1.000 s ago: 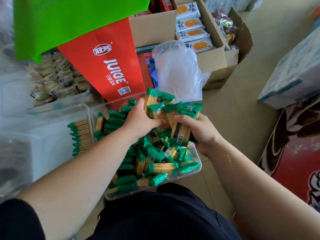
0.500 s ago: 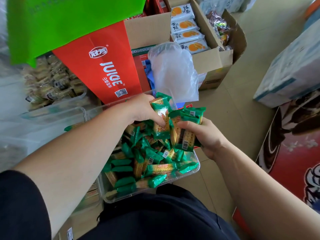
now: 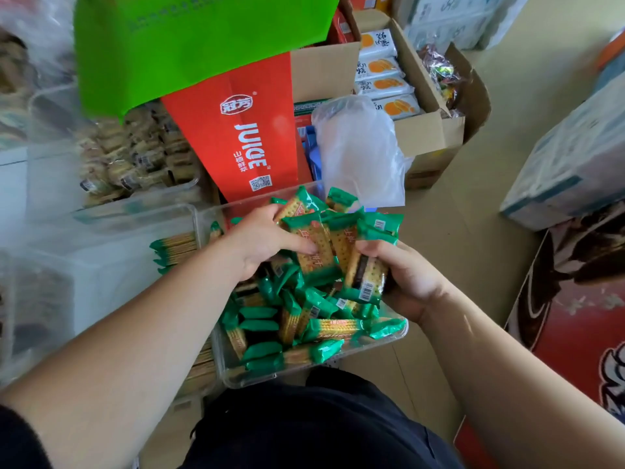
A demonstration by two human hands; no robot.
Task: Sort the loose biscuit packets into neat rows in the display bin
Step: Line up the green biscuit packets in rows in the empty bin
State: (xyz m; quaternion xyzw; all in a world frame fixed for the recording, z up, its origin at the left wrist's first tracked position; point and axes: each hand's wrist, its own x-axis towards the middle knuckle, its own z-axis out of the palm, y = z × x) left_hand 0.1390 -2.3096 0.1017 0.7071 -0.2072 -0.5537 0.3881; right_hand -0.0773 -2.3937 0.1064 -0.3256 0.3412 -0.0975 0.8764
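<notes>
A clear plastic display bin (image 3: 389, 340) on my lap holds many green-ended biscuit packets (image 3: 324, 328), some lying loose, some lined up along its left side. My right hand (image 3: 406, 282) grips an upright bunch of packets (image 3: 367, 275) above the bin. My left hand (image 3: 260, 242) holds another packet (image 3: 316, 247) against that bunch, thumb on its face. A second clear bin (image 3: 135, 231) to the left has a neat stack of the same packets (image 3: 176, 247).
A red juice carton (image 3: 236, 130) and a green bag (image 3: 189, 38) stand behind the bin. A crumpled clear plastic bag (image 3: 358, 150) sits by an open cardboard box (image 3: 429, 130) of snack packs. Another bin of brown wrapped snacks (image 3: 135, 157) is at the left. Boxes stand on the floor at right.
My left hand picked up a packet and brought it against the bunch in my right hand. The view shifted slightly right.
</notes>
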